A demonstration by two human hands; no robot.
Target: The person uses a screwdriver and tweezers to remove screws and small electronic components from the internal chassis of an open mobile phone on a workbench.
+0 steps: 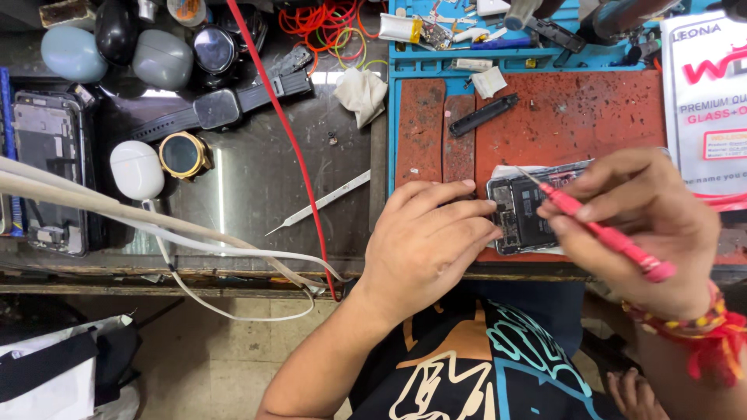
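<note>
So my left hand (pixel 424 245) is lying flat with the fingers curled loosely, fingertips pressed on the left edge of the opened phone (pixel 523 211) to steady it. Not pinching anything, just holding it down. My right hand (pixel 646 225) has a pink screwdriver (pixel 603 232) pinched between thumb and fingers, thin metal tip angled up-left and sitting over the top of the phone's insides.

The phone lies back-off on the reddish work mat (pixel 576 117), at its near edge right in front of me, with a bit of white paper under it. A black strip part (pixel 482 115) sits further up the mat.

Off to the left on the dark glass bench there's a pair of metal tweezers (pixel 319 204), a crumpled tissue (pixel 360 93), a red cable (pixel 284 124), a smartwatch (pixel 218 109), and a white earbud case (pixel 136 169).
</note>
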